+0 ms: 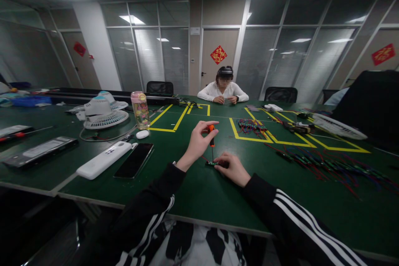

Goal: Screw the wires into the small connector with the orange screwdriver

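Observation:
My left hand (199, 141) grips the orange and black handle of a screwdriver (212, 143), held upright over the table. The thin shaft points down onto a small green circuit board (209, 163) lying on the green tabletop. Thumb and fingers of my right hand (234, 169) pinch the right end of that board, partly covering it. A red wire shows beside the board's left end. Whether the tip sits in a screw is too small to tell.
Wired circuit boards (330, 164) lie in a heap on the right, with a wire bundle (252, 127) inside yellow tape. To the left are a black phone (134, 161), a white power bank (104, 160), a bottle (141, 110) and fans (106, 112). Another person (223, 91) sits opposite.

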Motion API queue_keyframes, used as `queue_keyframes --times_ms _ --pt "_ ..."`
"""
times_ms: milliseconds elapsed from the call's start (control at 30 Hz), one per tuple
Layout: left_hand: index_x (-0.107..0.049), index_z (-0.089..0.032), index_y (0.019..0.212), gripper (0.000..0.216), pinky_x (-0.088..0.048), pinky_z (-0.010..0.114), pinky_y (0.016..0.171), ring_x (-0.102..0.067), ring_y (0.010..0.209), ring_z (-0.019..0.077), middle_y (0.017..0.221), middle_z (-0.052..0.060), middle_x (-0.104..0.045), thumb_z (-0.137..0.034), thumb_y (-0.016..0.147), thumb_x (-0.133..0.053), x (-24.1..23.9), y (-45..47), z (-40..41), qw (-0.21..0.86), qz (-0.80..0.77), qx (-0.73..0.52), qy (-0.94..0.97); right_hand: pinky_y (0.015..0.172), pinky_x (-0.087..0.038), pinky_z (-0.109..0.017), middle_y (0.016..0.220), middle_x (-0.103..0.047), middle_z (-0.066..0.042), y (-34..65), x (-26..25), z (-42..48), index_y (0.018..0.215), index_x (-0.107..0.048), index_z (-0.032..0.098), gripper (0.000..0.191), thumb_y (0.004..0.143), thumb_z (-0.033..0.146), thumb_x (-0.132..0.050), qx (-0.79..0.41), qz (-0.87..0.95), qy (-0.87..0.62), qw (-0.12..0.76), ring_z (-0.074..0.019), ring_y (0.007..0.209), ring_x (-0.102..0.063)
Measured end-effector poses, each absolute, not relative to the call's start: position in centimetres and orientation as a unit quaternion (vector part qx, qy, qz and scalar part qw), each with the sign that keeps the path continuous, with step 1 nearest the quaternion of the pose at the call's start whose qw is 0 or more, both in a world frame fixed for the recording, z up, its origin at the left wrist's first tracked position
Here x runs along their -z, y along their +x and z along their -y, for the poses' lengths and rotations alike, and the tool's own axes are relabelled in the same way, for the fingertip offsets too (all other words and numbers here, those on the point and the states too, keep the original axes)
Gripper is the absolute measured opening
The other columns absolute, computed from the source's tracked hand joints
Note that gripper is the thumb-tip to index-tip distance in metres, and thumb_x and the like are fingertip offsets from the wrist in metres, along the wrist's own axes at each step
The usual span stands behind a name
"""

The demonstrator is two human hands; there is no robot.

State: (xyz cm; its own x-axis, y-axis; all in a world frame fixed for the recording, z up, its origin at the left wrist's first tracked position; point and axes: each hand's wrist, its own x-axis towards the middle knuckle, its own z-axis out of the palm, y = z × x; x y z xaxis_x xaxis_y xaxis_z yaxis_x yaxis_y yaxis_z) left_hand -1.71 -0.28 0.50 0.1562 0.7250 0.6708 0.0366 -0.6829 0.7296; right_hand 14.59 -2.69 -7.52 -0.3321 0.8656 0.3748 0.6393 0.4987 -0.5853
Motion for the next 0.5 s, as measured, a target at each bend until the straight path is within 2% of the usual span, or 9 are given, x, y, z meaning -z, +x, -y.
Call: queue_keyframes --times_ms 100,167,267,367,500 --pt "-0.061 -0.02 0.114 0.032 -0.047 0.025 0.081 -0.057 0.093 0.0144 0.105 0.007 -0.059 -0.024 0.083 -0.052 -0.58 -1.73 0.22 0.323 -0.251 -0.567 0.715 0.062 -0.044 -0.026 0.075 -0.057 -0.004 14.64 7.62 2.67 0.087 -0.071 0.016 0.017 0.074 0.017 -0.061 -0.173 0.802 -0.465 0.333 -0.0143 0.066 -0.055" --pt "-0.057 -0.019 0.118 0.035 -0.047 0.026 0.081 -0.058 0.091 0.0142 0.103 0.007 -0.061 -0.023 0.085 -0.05 -0.51 -1.68 0.15 0.355 -0.236 -0.55 0.718 0.062 -0.043 -0.026 0.075 -0.057 -0.004 14.66 7.72 2.59 0.087 -0.071 0.016 0.017 0.073 0.017 -0.061 -0.172 0.802 -0.467 0.331 -0.0143 0.067 -0.055" --pt "-0.061 -0.019 0.112 0.032 -0.047 0.026 0.079 -0.058 0.086 0.0138 0.098 0.006 -0.06 -0.025 0.081 -0.057 -0.27 -1.57 0.13 0.294 -0.268 -0.579 0.712 0.062 -0.043 -0.025 0.073 -0.056 -0.003 14.65 7.86 2.47 0.088 -0.071 0.016 0.017 0.073 0.017 -0.062 -0.174 0.797 -0.473 0.332 -0.0139 0.066 -0.054" --pt "-0.062 -0.022 0.112 0.03 -0.045 0.026 0.083 -0.056 0.094 0.0147 0.103 0.006 -0.057 -0.026 0.082 -0.054 -0.16 -1.54 0.14 0.246 -0.28 -0.587 0.719 0.061 -0.043 -0.025 0.073 -0.056 -0.003 14.6 7.84 2.48 0.089 -0.07 0.016 0.019 0.072 0.016 -0.063 -0.18 0.792 -0.479 0.333 -0.0134 0.065 -0.054" --pt "-0.057 -0.02 0.119 0.034 -0.047 0.027 0.081 -0.059 0.09 0.014 0.101 0.006 -0.06 -0.023 0.086 -0.047 -0.22 -1.62 -0.02 0.329 -0.247 -0.561 0.719 0.061 -0.043 -0.025 0.073 -0.057 -0.003 14.55 7.62 2.67 0.086 -0.071 0.016 0.016 0.072 0.018 -0.065 -0.177 0.792 -0.481 0.333 -0.0135 0.065 -0.054"
